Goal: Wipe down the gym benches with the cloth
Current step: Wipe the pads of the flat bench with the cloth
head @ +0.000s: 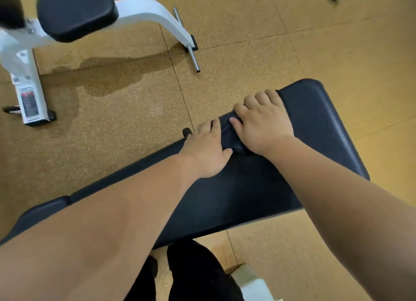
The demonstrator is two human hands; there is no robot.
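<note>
The cloth (229,132) is dark, almost the same colour as the bench (315,120). It lies bunched at the far edge of the pad, between my two hands. My right hand (263,125) is on top of it. The fingers are curled over the folds and the thumb is pushed into them, so I judge that this hand grips the cloth. My left hand (207,149) lies just beside it and touches the cloth's left side with thumb and first finger. Its other fingers go over the pad edge, and I cannot tell if they hold the cloth or only rest on the bench.

The cloth looks soft and light and it wrinkles easily, so I think it will slide and fold under the palm. It is better to take it as a thick bundle in the middle and press it flat. The pad seems firm and smooth, perhaps slippery when damp.

It is hard to see where the cloth ends and the pad begins, because both are dark. My forearms cover much of the near pad, and the bench legs are hidden. A second bench (76,14) at the upper left is cut off. On the floor (247,19) near it is a darker patch (108,75), maybe wet.
</note>
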